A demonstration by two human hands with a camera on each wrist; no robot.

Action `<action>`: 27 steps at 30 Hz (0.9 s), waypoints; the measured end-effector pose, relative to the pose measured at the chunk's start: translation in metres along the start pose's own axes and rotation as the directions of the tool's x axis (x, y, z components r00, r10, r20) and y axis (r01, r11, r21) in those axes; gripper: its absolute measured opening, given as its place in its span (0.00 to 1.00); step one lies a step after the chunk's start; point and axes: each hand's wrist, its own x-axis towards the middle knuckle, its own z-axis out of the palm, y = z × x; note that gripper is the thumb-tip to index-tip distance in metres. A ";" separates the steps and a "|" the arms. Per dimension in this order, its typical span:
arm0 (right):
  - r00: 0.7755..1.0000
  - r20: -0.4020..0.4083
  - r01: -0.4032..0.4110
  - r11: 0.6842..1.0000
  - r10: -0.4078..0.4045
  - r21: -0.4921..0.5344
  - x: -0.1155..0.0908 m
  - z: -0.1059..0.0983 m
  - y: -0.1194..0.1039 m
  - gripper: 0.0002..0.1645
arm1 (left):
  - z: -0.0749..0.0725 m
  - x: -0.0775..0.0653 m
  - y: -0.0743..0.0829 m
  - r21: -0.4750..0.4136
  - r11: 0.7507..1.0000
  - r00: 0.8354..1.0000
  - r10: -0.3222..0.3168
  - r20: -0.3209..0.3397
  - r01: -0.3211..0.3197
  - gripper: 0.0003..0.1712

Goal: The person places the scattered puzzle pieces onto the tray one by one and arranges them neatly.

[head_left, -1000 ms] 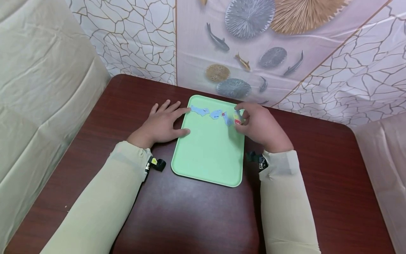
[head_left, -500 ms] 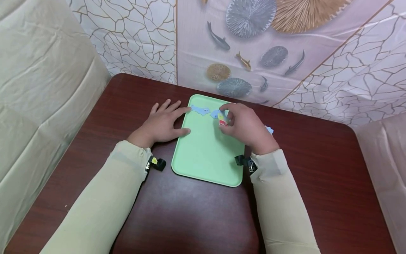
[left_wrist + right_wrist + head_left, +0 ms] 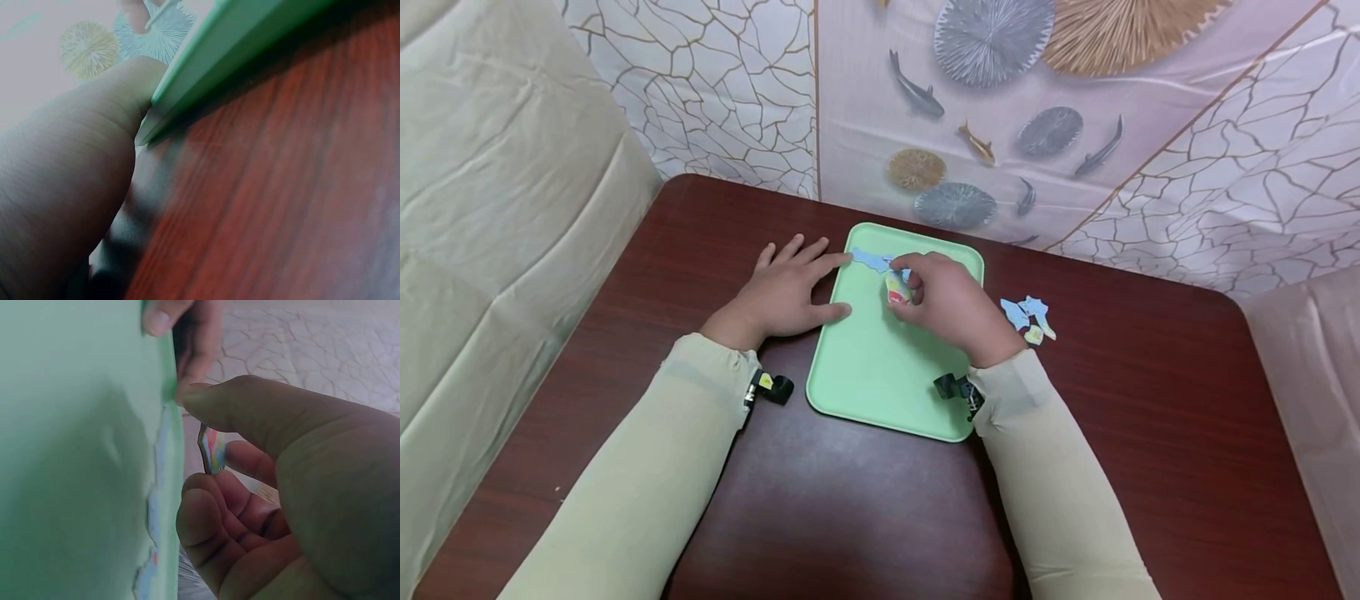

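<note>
My right hand (image 3: 951,304) is over the upper part of the green tray (image 3: 880,375). Between thumb and fingers it pinches a small puzzle piece (image 3: 898,288) with red, yellow and blue print, which the right wrist view shows held edge-on, apart from the tray. Blue puzzle pieces (image 3: 870,260) lie in a row along the tray's far edge; in the head view the right hand covers part of this row. My left hand (image 3: 778,293) has its fingers spread, the thumb and index fingertip touching the tray's left rim. In the left wrist view its thumb (image 3: 140,84) meets that rim.
Several loose puzzle pieces (image 3: 1017,314), blue and pale yellow, lie on the dark red wooden table (image 3: 1150,400) right of the tray. A patterned cloth (image 3: 880,150) hangs behind the table's far edge, and pale cloth covers stand at both sides.
My right hand has moved left across the tray with the puzzle piece, uncovering the loose pieces on the table. The left hand stays where it was.
</note>
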 end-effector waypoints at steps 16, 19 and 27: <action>0.995 0.089 0.060 0.991 -0.050 -0.120 0.025 0.012 -0.008 0.30 | 0.000 -0.001 0.000 0.000 1.000 1.000 0.003 -0.007 -0.003 0.48; 0.994 0.101 0.054 0.991 -0.042 -0.121 0.030 0.014 -0.009 0.30 | 0.000 -0.001 0.000 0.001 1.000 1.000 0.007 -0.009 -0.007 0.48; 0.990 0.143 0.016 0.993 0.001 -0.115 0.041 0.018 -0.015 0.31 | -0.001 -0.001 0.000 0.000 1.000 1.000 0.012 -0.014 -0.012 0.49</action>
